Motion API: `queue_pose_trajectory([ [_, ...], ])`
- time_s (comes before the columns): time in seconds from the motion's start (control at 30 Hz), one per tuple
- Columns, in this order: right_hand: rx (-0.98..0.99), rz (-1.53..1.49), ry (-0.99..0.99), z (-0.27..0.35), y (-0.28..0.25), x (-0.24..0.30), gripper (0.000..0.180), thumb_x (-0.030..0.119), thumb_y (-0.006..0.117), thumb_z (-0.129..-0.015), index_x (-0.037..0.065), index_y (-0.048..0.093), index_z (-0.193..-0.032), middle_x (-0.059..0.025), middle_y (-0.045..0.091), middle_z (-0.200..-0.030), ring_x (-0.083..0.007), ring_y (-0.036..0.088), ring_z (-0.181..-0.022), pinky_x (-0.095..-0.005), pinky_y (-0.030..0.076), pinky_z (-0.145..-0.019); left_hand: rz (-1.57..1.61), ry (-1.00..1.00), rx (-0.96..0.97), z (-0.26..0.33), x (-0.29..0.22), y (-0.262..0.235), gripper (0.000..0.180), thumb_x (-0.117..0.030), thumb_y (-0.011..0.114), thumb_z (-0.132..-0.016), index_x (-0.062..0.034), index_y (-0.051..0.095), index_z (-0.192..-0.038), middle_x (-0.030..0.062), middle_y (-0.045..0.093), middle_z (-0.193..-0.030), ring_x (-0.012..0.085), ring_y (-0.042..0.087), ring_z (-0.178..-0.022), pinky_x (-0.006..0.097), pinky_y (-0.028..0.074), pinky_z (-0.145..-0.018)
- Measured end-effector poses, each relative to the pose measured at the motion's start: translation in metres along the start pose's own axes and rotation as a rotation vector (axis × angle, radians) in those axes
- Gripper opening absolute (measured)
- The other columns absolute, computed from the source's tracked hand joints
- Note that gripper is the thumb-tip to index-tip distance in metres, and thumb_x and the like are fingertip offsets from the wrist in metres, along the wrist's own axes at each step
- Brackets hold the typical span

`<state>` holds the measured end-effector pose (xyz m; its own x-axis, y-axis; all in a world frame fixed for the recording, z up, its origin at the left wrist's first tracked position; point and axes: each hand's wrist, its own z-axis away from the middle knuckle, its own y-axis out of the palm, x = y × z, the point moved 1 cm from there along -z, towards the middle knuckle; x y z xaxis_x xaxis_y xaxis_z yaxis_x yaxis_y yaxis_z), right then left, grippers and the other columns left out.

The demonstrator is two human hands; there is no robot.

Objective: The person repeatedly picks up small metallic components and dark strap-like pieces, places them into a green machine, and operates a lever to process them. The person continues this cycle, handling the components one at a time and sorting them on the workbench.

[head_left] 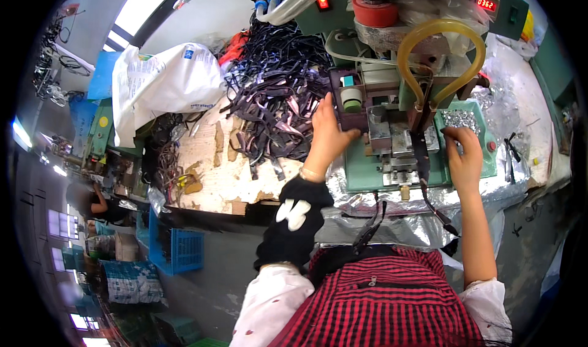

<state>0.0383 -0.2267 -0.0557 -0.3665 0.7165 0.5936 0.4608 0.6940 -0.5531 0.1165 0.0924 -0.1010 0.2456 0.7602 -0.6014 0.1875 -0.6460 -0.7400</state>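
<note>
My left hand [327, 137] is open, its fingers stretched forward and its thumb out to the side. It is beside the green round button [352, 106] on the dark box at the left of a green bench press [361, 169]. My right hand [463, 154] has its fingers bent together by a green tray [488, 145] of small shiny metal pieces [460, 119]. What lies between those fingertips is too small to make out. A black strap [421, 157] hangs from under the press head toward me, over the front edge. Another black strap [370, 227] dangles to its left.
Left of the press lies a big heap of black straps [278, 102] on the worn tabletop [214, 191]. A white sack [165, 83] stands behind it. A yellow hose [442, 25] loops over the press head. A blue crate [184, 249] sits on the floor.
</note>
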Motion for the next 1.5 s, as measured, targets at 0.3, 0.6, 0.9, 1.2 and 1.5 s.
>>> queue_pose_trajectory([
  [0.3, -0.059, -0.355, 0.424, 0.014, -0.003, -0.012, 0.012, 0.002, 0.065, -0.092, -0.001, 0.070, -0.103, -0.0068, 0.073, -0.095, -0.0118, 0.067, -0.088, -0.0264, 0.051, -0.081, -0.490, 0.217, 0.019, -0.013, 0.039, -0.122, 0.023, -0.003, 0.071, -0.074, -0.0110, 0.073, -0.095, 0.0089, 0.066, -0.106, 0.0330, 0.061, -0.103, 0.040, 0.049, -0.088],
  [0.6, -0.018, -0.345, 0.284, 0.019, -0.045, 0.021, 0.015, 0.000, 0.067, -0.087, -0.001, 0.070, -0.102, -0.0062, 0.070, -0.097, -0.0147, 0.064, -0.093, -0.0281, 0.049, -0.086, -0.445, 0.141, -0.086, 0.025, 0.066, -0.080, 0.013, -0.002, 0.068, -0.077, -0.0069, 0.063, -0.089, 0.0113, 0.064, -0.091, 0.0341, 0.062, -0.090, 0.042, 0.050, -0.078],
  [0.9, -0.126, -0.834, 0.376, -0.020, 0.014, 0.080, 0.038, -0.001, 0.069, -0.086, -0.003, 0.057, -0.122, -0.0093, 0.067, -0.102, -0.0130, 0.063, -0.097, -0.0265, 0.049, -0.088, 0.490, 0.059, -0.415, 0.050, -0.033, -0.081, 0.013, -0.004, 0.056, -0.101, 0.0037, 0.066, -0.106, 0.0050, 0.072, -0.100, 0.0040, 0.058, -0.080, 0.020, 0.046, -0.067],
  [1.2, -0.014, -0.897, 0.381, -0.022, -0.005, 0.111, 0.054, 0.001, 0.070, -0.083, -0.002, 0.048, -0.133, -0.0122, 0.061, -0.125, -0.0190, 0.061, -0.108, -0.0327, 0.045, -0.099, 0.528, 0.483, -0.515, 0.024, -0.161, -0.111, 0.011, -0.003, 0.052, -0.103, 0.0056, 0.059, -0.103, 0.0173, 0.070, -0.100, 0.0208, 0.069, -0.089, 0.029, 0.053, -0.087],
  [1.5, 0.084, -0.561, 0.245, -0.027, -0.035, 0.066, 0.054, 0.008, 0.070, -0.082, 0.005, 0.057, -0.134, -0.0117, 0.064, -0.129, -0.0218, 0.060, -0.121, -0.0367, 0.045, -0.104, -0.030, 1.093, -0.249, 0.062, -0.177, -0.048, 0.018, -0.002, 0.076, -0.074, -0.0021, 0.071, -0.092, 0.0182, 0.074, -0.104, 0.0138, 0.060, -0.058, 0.024, 0.045, -0.049],
])
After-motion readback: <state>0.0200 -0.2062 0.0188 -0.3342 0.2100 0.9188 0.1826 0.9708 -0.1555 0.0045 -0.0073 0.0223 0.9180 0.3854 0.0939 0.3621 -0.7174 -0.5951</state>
